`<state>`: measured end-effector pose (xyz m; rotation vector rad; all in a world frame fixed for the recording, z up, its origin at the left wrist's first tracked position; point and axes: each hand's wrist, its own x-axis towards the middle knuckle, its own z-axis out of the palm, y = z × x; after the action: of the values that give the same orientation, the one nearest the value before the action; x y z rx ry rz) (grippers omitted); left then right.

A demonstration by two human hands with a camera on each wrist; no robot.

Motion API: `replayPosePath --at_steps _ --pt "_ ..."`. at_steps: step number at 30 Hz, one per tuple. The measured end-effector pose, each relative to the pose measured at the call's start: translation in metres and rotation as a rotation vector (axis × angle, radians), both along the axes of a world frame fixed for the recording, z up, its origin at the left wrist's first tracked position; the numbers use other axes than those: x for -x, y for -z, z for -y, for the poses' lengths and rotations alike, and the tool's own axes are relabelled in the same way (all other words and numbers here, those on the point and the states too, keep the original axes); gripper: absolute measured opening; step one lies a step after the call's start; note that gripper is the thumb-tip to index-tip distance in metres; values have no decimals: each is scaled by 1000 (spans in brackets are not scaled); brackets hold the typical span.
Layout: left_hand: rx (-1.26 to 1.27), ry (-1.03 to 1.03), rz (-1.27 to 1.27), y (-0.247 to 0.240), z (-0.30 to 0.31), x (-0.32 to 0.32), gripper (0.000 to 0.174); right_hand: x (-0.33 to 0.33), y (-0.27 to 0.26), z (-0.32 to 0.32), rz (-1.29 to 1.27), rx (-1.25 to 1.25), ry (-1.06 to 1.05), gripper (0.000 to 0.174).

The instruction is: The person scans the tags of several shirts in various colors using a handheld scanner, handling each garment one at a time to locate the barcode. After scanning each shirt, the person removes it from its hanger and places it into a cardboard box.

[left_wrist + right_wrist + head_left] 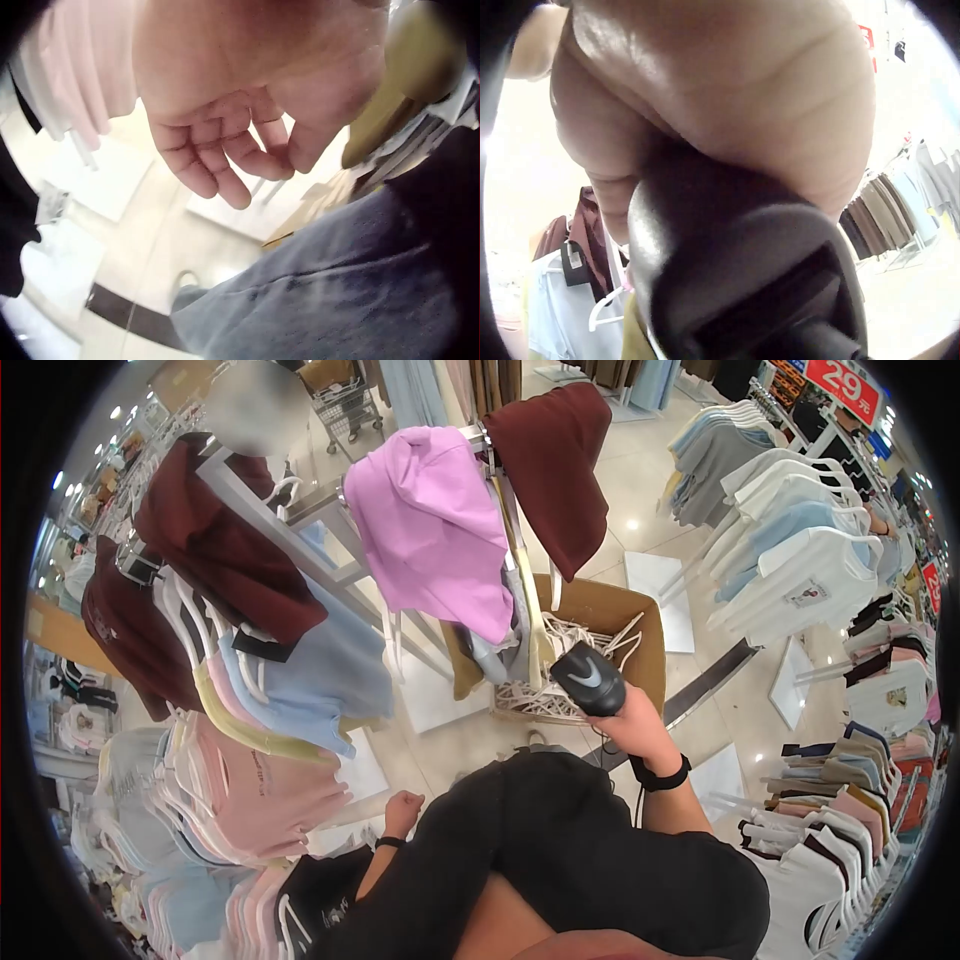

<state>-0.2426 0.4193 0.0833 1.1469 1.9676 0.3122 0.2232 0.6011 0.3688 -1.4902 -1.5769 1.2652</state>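
My right hand (637,722) grips a black handheld barcode scanner (590,678), its head pointing forward over a cardboard box (648,622) of white hangers (600,643). In the right wrist view the scanner's handle end (705,255) fills the lower middle, with the palm (735,97) wrapped around it. My left hand (403,813) hangs low beside the left leg, fingers loosely curled and holding nothing; the left wrist view shows the bare palm and fingers (232,127). Ahead, a lilac sweatshirt (430,525) drapes over a metal rack, next to a maroon garment (555,470).
To the left, a rack carries maroon tops (215,530) and a light blue shirt (335,650), with pink shirts (260,780) nearer. White T-shirts (800,585) hang at the right. A dark strip (710,680) crosses the tiled floor beside the box. A shopping cart (345,410) stands far back.
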Motion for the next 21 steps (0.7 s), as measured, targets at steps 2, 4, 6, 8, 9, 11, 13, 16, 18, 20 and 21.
replayPosePath --at_steps 2,4,6,8,9,11,13,16,18,20,21 --pt "94 158 -129 38 27 12 25 -17 -4 -1 91 50 68 37" --pt "169 563 -223 40 43 23 24 -34 10 0 64 -60 115 37" --pt "40 809 -251 118 76 62 25 -51 16 -1 87 -18 136 38" --pt "198 715 -328 92 62 42 25 -62 25 -3 150 -74 145 35" --pt "254 677 -438 79 50 26 26 -70 35 -4 115 -14 131 33" --pt "-2 576 -463 88 43 14 31 -88 59 -13 98 100 80 29" --pt "-133 183 -305 76 27 -18 27 -93 68 -25 92 172 -19 26" --pt "-133 -150 -41 16 6 -71 26 -67 49 -36 21 163 -218 23" --pt "-72 -318 88 -14 17 -98 27 -49 41 -46 42 174 -433 25" --pt "-26 -354 102 -26 39 -111 29 -36 63 -57 30 147 -601 35" --pt "-34 -387 77 -38 57 -119 33 -29 70 -61 -68 247 -667 37"
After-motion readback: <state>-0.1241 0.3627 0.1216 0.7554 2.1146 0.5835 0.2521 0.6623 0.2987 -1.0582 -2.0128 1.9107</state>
